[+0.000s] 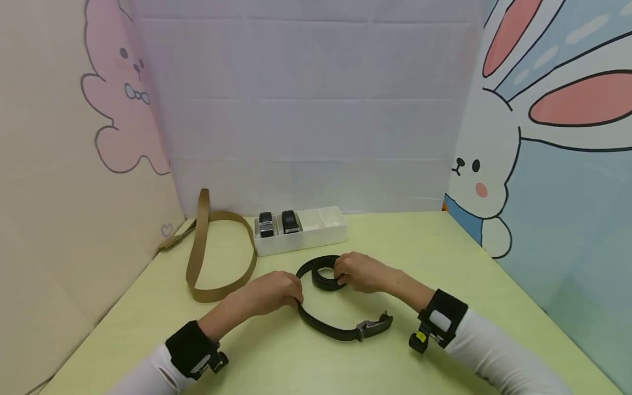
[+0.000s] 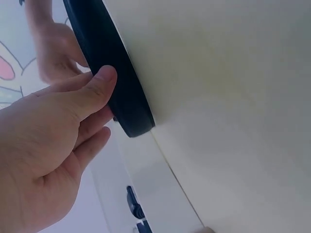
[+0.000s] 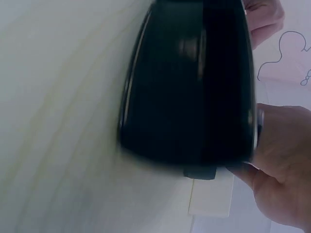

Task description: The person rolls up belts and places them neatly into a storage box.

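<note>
Head view: black belt (image 1: 326,307) at frame centre on table (image 1: 419,247), part coiled. Coil (image 1: 323,274) pinched by curled right hand (image 1: 360,272); strap gripped by left hand (image 1: 276,292). Strap best fed slack, coil kept tight, edges aligned.

A tan belt (image 1: 217,258) lies looped beside a white tray (image 1: 306,237) holding 2 rolled belts (image 1: 278,223).

Staged tabletop booth, not lived-in room: pale green table (image 1: 444,258) boxed in by cartoon rabbit panels (image 1: 543,137), plain white backdrop (image 1: 306,109), white divided tray (image 1: 316,233) at back.
</note>
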{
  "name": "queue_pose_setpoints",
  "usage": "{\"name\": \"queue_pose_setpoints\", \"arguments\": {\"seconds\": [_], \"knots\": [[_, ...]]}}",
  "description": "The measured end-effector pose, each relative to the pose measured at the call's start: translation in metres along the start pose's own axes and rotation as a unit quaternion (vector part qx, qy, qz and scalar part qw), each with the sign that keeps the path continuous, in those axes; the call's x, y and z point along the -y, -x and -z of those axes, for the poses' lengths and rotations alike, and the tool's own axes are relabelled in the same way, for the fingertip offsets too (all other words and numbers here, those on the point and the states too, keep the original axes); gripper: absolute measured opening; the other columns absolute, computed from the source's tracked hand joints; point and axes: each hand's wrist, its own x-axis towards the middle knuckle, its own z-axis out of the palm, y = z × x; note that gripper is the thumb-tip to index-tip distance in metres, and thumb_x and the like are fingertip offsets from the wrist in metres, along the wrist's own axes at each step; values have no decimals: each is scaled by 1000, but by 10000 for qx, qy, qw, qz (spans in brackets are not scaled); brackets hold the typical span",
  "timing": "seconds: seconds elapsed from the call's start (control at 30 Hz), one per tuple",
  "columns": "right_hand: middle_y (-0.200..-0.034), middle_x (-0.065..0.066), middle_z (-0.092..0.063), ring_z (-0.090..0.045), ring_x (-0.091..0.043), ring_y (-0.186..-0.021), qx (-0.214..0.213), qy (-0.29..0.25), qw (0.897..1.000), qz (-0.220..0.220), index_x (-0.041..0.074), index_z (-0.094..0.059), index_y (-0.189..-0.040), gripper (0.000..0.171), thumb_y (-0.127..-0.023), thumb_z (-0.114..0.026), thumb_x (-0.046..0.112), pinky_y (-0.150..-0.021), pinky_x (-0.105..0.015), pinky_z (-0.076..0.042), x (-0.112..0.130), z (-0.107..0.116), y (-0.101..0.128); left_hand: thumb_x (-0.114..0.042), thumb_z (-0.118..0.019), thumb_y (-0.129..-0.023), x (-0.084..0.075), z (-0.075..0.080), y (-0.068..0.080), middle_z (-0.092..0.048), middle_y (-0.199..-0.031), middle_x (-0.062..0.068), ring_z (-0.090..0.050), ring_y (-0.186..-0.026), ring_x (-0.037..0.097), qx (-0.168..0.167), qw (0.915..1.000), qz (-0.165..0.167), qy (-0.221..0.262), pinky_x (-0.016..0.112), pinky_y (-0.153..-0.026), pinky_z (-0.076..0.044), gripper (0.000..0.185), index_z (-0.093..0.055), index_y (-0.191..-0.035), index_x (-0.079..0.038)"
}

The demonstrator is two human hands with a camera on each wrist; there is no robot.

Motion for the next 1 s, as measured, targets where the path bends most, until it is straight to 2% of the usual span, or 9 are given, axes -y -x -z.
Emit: {"name": "queue_pose_setpoints", "arguments": {"seconds": [0.2, 0.37, 0.43, 0.5, 0.6, 0.7, 0.77, 0.9, 1.0], "knots": [[-103, -8, -76, -66, -15, -90, 550, 46, 9982, -227, 8, -80, -101, 12, -105, -75, -2, -81, -28, -57, 4, 5, -2, -18, -88, -96, -26, -6, -9, -78, -96, -9, -73, -92, 2, -22, 9998, -175, -138, 18, -83, -58, 4, -87, -98, -22], [-95, -4, -71, -54, -8, -82, 734, -67, 9971, -165, 7, -80, -96, 12, -103, -77, -2, -77, -25, -51, 8, 11, -2, -23, -87, -99, -43, -6, -21, -80, -99, -11, -72, -92, -1, 37, 9995, -292, -100, 15, -81, -55, 3, -86, -101, -23], [-94, -4, -70, -52, -8, -81, 762, -46, 9970, -115, 7, -80, -95, 12, -103, -77, -1, -77, -25, -49, 9, 13, -2, -24, -86, -101, -44, -3, -24, -81, -101, -11, -72, -93, -2, 78, 9994, -319, 113, 14, -82, -54, 4, -87, -105, -22], [-94, -3, -70, -53, -7, -81, 760, -11, 9971, -107, 7, -80, -96, 12, -104, -76, -1, -77, -25, -49, 9, 14, -3, -24, -83, -105, -40, 3, -26, -83, -104, -9, -73, -95, -2, -3, 9986, -285, 453, 16, -84, -57, 8, -87, -109, -19], [-96, -4, -73, -57, -7, -82, 779, 24, 9969, -129, 8, -82, -99, 12, -104, -76, -1, -78, -25, -52, 8, 13, -3, -21, -78, -109, -25, 12, -30, -84, -103, -5, -74, -91, 2, -458, 9948, -17, 906, 19, -81, -59, 12, -88, -111, -15], [-99, -6, -75, -59, -8, -84, 770, 17, 9969, -147, 8, -82, -100, 11, -104, -76, 0, -80, -26, -54, 7, 12, -4, -17, -75, -110, -6, 15, -35, -84, -100, -3, -75, -88, 7, -1016, 9899, 492, 861, 23, -78, -59, 13, -88, -108, -13], [-99, -6, -75, -58, -9, -84, 740, -4, 9972, -130, 8, -82, -100, 11, -104, -77, 0, -81, -27, -54, 7, 11, -4, -14, -76, -108, 6, 13, -40, -84, -97, -1, -76, -86, 11, -1202, 9864, 874, 708, 26, -76, -59, 12, -87, -105, -13], [-100, -5, -74, -57, -8, -85, 731, -20, 9973, -109, 9, -82, -100, 11, -105, -76, 2, -84, -29, -56, 7, 10, -4, -8, -77, -104, 24, 6, -53, -86, -95, 3, -79, -85, 16, -1163, 9819, 1370, 594, 29, -76, -61, 11, -87, -100, -10], [-100, -3, -74, -58, -8, -86, 758, 26, 9971, -96, 10, -82, -101, 11, -105, -76, 2, -86, -30, -57, 7, 9, -3, -7, -77, -103, 34, 0, -64, -85, -90, 4, -71, -74, 11, -1028, 9809, 1517, 655, 25, -71, -56, 13, -88, -98, -7]]}}
